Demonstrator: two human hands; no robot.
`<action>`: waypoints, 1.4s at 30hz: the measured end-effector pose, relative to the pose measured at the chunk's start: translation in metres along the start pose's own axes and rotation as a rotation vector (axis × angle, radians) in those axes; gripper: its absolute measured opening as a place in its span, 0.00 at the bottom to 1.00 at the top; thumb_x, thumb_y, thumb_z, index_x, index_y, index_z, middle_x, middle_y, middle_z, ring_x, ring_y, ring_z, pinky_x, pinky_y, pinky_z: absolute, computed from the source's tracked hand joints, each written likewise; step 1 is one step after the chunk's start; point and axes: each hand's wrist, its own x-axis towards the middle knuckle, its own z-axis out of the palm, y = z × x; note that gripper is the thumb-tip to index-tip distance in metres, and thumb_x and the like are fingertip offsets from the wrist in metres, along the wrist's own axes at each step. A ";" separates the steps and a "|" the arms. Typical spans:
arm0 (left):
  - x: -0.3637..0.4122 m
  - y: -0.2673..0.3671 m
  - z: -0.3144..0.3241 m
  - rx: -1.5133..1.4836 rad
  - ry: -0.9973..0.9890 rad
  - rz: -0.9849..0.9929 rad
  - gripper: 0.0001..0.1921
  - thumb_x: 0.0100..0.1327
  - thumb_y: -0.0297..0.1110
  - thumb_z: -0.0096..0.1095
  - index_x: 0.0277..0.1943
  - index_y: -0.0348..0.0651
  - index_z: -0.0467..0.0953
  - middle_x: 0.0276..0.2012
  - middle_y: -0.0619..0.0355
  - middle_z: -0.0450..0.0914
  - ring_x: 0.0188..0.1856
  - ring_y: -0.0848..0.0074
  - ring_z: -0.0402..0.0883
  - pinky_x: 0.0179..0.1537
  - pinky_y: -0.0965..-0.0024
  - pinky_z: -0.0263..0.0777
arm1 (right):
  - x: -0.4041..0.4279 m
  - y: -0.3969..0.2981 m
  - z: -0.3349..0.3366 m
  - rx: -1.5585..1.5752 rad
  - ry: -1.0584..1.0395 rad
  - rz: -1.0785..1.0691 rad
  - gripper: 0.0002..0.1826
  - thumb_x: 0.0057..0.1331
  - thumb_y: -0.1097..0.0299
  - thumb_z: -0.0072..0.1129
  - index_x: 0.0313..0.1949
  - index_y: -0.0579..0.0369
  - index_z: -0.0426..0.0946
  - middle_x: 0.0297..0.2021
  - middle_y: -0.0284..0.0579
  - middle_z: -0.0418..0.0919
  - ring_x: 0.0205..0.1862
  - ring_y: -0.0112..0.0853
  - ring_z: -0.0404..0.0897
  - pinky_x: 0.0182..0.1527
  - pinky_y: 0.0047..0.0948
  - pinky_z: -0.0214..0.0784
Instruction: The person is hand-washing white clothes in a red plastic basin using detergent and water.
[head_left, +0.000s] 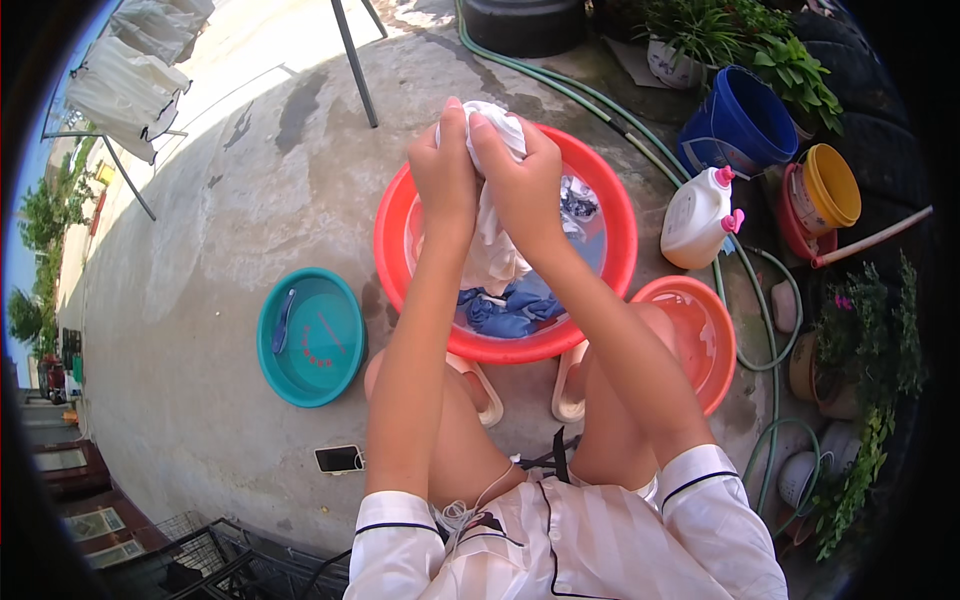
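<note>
A bunched white cloth (496, 133) is gripped between my left hand (444, 176) and my right hand (525, 184), raised above a red plastic basin (390, 232). Both fists are closed around it side by side, thumbs on top. The cloth's lower part hangs down behind my forearms into the basin. Wet blue fabric (510, 313) lies in the water there, at the side near me. Towards the right of the basin, a dark-and-white patterned cloth (579, 199) shows at the water's surface. My forearms hide some of the basin's contents.
To the left stands a teal basin (351, 300) with a blue-handled brush (283, 322) in it. A smaller orange-red basin (724, 360) is beside my right knee. Detergent jug (694, 217), green hose (772, 360) and blue bucket (705, 135) are at right. A phone (339, 459) lies on the concrete.
</note>
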 end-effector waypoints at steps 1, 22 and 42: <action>-0.006 0.000 0.004 -0.001 -0.001 0.000 0.21 0.64 0.42 0.49 0.22 0.33 0.72 0.18 0.61 0.72 0.22 0.83 0.67 0.24 0.74 0.61 | 0.009 0.003 -0.006 -0.001 0.001 -0.001 0.13 0.59 0.63 0.55 0.26 0.62 0.74 0.20 0.42 0.77 0.23 0.25 0.75 0.26 0.25 0.64; -0.019 0.006 0.008 0.138 -0.129 0.013 0.17 0.62 0.40 0.51 0.26 0.33 0.74 0.20 0.63 0.71 0.23 0.85 0.67 0.25 0.76 0.61 | 0.026 -0.003 -0.018 0.207 0.009 0.319 0.12 0.60 0.63 0.53 0.26 0.59 0.73 0.22 0.36 0.74 0.23 0.20 0.71 0.25 0.22 0.62; -0.028 -0.003 0.014 0.145 -0.130 0.083 0.19 0.62 0.39 0.51 0.22 0.30 0.70 0.15 0.60 0.68 0.21 0.83 0.64 0.24 0.72 0.59 | 0.032 -0.002 -0.025 0.260 0.076 0.403 0.11 0.60 0.64 0.54 0.23 0.56 0.70 0.18 0.31 0.69 0.20 0.16 0.66 0.22 0.19 0.57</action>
